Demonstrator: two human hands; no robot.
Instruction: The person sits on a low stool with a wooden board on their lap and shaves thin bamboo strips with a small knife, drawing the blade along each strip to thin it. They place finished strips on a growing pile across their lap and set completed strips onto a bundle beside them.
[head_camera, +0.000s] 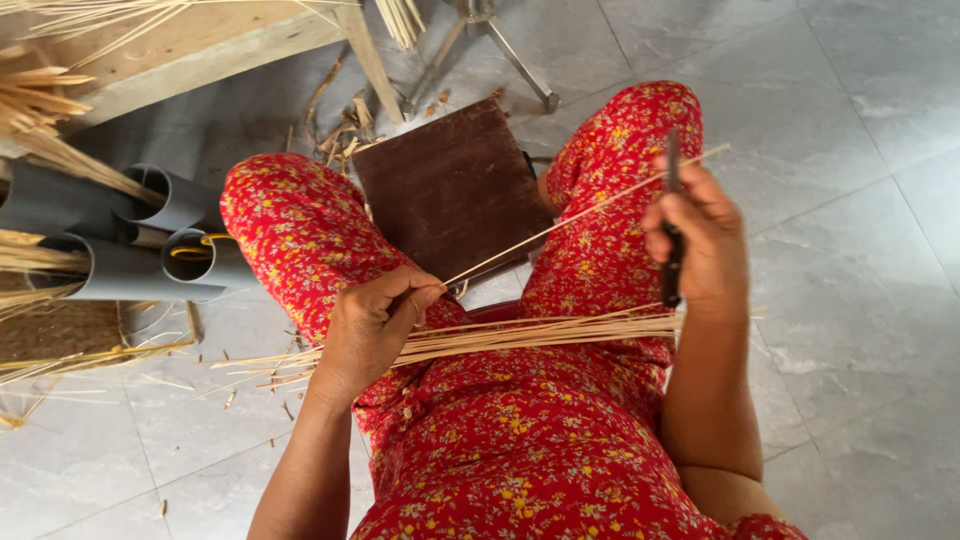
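1. Two hands work over a lap in red floral cloth (520, 450).
2. Left hand (372, 328) pinches one thin bamboo strip (570, 218) at its lower end.
3. Right hand (700, 235) clenches a dark knife (673, 225) against the strip's upper part.
4. More strips, a bundle (520, 335), lie across the lap.

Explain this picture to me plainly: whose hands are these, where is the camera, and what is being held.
There is no machine here. The single picture comes from a camera worn on a person's head, looking down at their own lap and hands. The person sits in red flowered clothing. The left hand pinches one end of a thin strip of pale cane or bamboo. The right hand has its grip closed on a dark knife set against that strip. A bundle of similar strips lies across the lap. On the tiled floor are a brown board, grey pipes and scattered shavings.
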